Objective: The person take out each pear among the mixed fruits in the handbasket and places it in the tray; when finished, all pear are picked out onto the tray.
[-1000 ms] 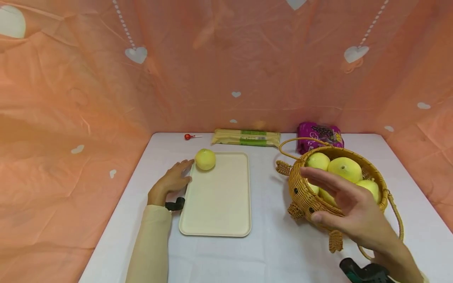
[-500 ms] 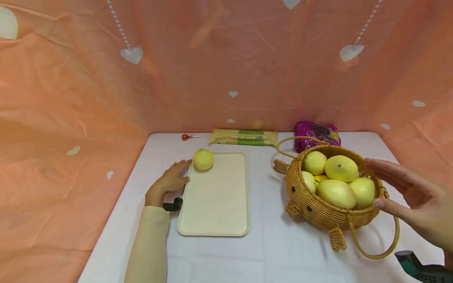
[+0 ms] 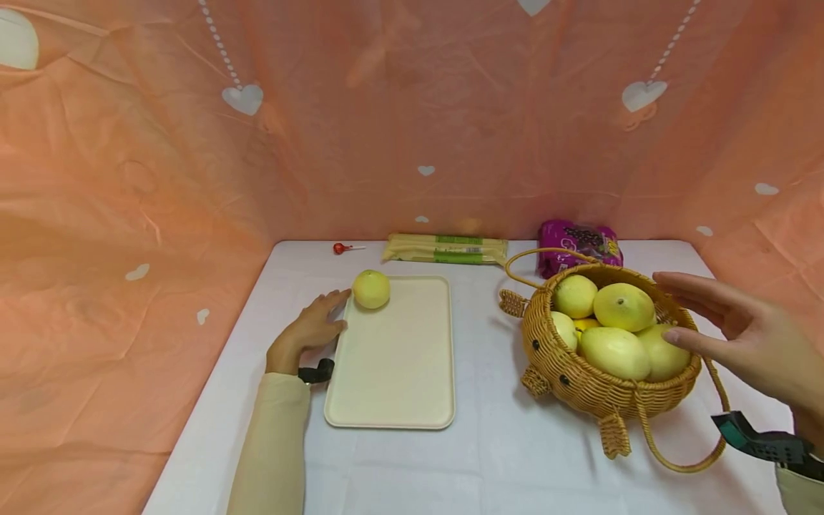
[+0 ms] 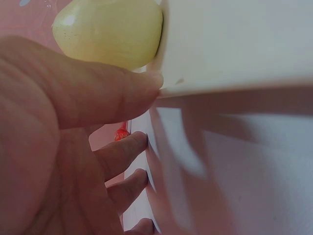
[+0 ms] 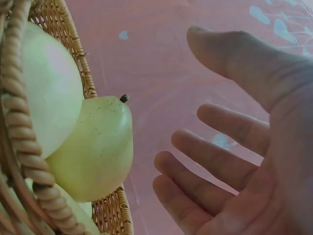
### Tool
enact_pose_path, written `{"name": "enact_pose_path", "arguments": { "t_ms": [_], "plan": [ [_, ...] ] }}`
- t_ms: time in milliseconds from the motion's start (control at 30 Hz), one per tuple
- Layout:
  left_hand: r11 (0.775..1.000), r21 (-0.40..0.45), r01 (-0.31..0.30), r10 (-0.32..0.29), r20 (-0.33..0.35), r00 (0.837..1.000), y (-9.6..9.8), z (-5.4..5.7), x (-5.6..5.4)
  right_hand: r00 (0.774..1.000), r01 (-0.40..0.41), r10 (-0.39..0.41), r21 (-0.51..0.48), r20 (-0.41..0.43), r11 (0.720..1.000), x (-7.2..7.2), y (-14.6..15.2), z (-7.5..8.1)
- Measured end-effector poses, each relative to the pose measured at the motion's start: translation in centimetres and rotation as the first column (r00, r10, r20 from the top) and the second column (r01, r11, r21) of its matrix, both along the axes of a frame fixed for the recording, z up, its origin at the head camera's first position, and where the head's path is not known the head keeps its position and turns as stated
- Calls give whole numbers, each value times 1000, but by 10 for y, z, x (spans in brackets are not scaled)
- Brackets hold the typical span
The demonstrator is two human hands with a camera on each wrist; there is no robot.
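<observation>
My left hand (image 3: 312, 330) rests along the left edge of a cream rectangular tray (image 3: 393, 368), fingers stretched forward. In the left wrist view its thumb touches the tray rim. A round, pale yellow-green fruit (image 3: 371, 290), like a small melon, sits in the tray's far left corner, close to those fingertips. At the right, my right hand (image 3: 749, 336) hovers over the right rim of a wicker basket (image 3: 599, 393), fingers spread and holding nothing. Several similar fruits (image 3: 614, 352) fill the basket. One fruit (image 5: 95, 147) with a short dark stem faces the right palm in the right wrist view.
Behind the tray lie a red lollipop (image 3: 340, 248) and a long yellow-green packet (image 3: 445, 249). A purple package (image 3: 576, 247) stands behind the basket. One rope handle (image 3: 682, 466) droops onto the white table at the front right. An orange sheet (image 3: 412, 143) hangs behind.
My right hand has swung right from over the front of the basket to beyond its right rim, then slightly back toward the fruits. The left hand, tray and basket look unchanged.
</observation>
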State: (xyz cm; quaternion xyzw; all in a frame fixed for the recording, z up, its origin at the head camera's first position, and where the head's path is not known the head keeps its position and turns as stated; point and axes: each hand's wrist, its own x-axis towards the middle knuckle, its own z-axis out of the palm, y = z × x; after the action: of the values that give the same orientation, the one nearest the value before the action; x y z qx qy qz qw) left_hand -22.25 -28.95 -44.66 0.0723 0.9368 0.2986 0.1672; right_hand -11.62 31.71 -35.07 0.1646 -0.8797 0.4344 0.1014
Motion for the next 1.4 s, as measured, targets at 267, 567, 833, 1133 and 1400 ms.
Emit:
{"name": "enact_pose_path", "arguments": {
  "t_ms": [267, 567, 833, 1133, 1400],
  "plan": [
    [1000, -5, 0, 0, -4, 1000, 0, 2, 0, 998, -28, 24, 59, 59, 998, -21, -3, 3],
    [1000, -1, -11, 11, 4, 1000, 1, -1, -1, 995, -89, 72, 270, 73, 959, -41, -4, -2],
    [1000, 10, -28, 28, 22, 999, 1, -2, 1, 996, -87, 83, 357, 27, 930, -47, -5, -10],
    [1000, -2, -29, 29, 12, 1000, 1, -2, 1, 999, -43, 35, 291, 32, 956, -42, -1, -12],
    [1000, -13, -23, 23, 6, 1000, 1, -3, 1, 998, 41, -40, -29, 44, 999, -17, 2, -7]
  ]
}}
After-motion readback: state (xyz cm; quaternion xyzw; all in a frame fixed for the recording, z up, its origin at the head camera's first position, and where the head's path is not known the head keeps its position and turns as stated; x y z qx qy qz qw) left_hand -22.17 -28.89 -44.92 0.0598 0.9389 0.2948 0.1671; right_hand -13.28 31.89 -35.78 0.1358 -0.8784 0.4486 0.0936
